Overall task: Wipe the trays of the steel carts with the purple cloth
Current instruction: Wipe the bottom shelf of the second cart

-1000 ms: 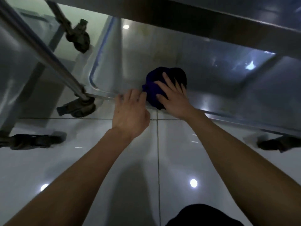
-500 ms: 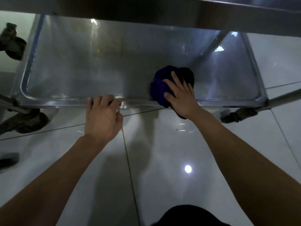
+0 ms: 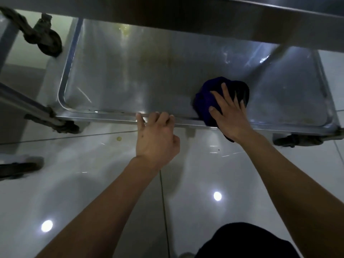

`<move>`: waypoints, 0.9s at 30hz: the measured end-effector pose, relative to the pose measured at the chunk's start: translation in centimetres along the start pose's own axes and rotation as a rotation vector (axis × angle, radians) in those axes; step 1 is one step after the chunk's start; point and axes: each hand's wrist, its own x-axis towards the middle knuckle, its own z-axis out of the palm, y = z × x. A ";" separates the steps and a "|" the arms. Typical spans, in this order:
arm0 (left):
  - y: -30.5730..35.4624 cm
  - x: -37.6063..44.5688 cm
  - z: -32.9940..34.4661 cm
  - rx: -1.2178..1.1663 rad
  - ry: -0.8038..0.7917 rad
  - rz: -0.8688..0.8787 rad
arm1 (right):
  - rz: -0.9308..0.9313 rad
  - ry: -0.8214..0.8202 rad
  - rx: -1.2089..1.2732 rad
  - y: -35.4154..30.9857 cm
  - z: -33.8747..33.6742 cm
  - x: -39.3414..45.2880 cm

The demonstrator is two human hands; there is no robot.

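So the right hand (image 3: 229, 116) has its fingers spread flat, pressing the purple cloth (image 3: 206, 101) into the tray (image 3: 115, 86) just past its near rim. Left hand (image 3: 155, 135) sits beside it, fingers curled over that rim.

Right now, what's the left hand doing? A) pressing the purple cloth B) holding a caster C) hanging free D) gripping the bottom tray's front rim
D: the left hand curls its fingers over the front rim of the bottom tray, while the right hand presses the purple cloth.
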 end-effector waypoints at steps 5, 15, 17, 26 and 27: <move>-2.5 0.9 -1.3 -0.097 0.008 0.058 | 0.010 -0.005 0.001 -0.3 -0.4 0.2; -15.5 1.9 -4.0 -0.014 0.096 -0.251 | -0.039 -0.029 -0.030 -4.5 -0.7 3.9; -16.1 1.5 -3.7 -0.001 0.080 -0.233 | -0.082 -0.036 -0.040 -6.9 -0.1 5.7; -17.1 0.4 -1.3 0.010 0.145 -0.188 | -0.273 -0.107 -0.010 -20.9 3.8 13.2; -17.2 0.4 -1.2 0.021 0.140 -0.182 | -0.286 -0.103 -0.012 -22.3 4.3 13.8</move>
